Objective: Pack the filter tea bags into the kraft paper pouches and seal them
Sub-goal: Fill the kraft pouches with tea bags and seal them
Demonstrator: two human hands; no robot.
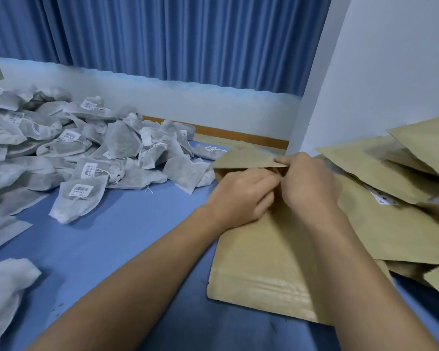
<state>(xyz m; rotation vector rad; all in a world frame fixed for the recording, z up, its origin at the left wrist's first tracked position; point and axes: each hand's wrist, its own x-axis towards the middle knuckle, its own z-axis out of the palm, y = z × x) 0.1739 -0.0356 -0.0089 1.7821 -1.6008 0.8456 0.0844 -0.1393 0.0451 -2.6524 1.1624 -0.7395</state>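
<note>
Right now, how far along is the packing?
Early to midway, I'd judge. Done: unclear; a stack of pouches lies at the right, sealed or not I cannot tell. In hand: the left hand and right hand pinch the mouth of one pouch on the table. Left: a large heap of tea bags, still loose.

A tan kraft paper pouch (259, 262) lies flat at centre, its creased, banded end toward 6 o'clock and its far end at 12 o'clock spread apart. More pouches (390, 198) lie overlapping at 3 o'clock. White filter tea bags (86, 153) with barcode labels heap at 10 o'clock.
</note>
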